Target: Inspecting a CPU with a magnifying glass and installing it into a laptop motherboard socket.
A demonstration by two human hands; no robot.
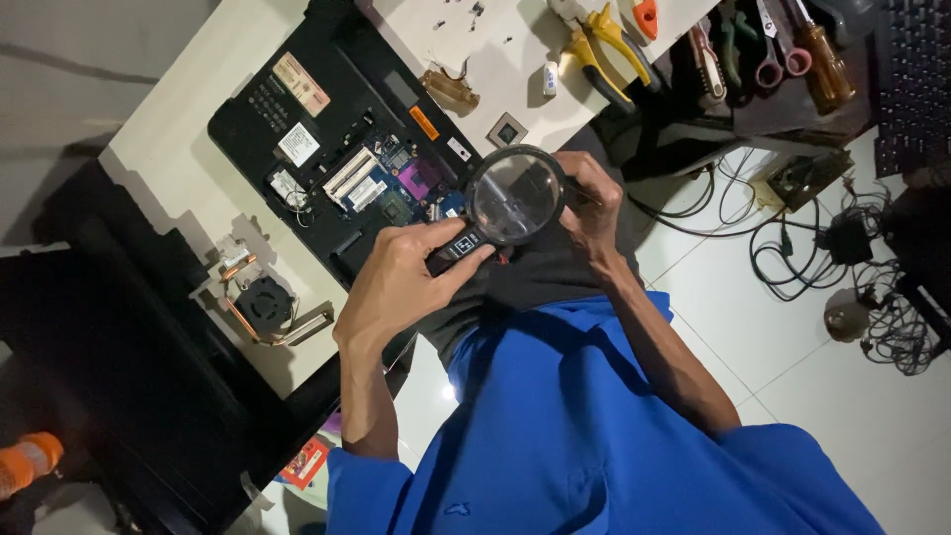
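I log, left to right: one cooling fan with copper heat pipe (pixel 263 302) loose on tabletop (pixel 168 168); one opened laptop (pixel 342 149), board exposed. Left hand (pixel 401 287), fingers wrapped on handle of one magnifying glass (pixel 510 198), held above laptop edge. Right hand (pixel 591 203), fingers curled at lens rim. One yellow pliers (pixel 604 45) beyond.

Risk, my judgement: lens slips, strikes board; fan knocked off edge.
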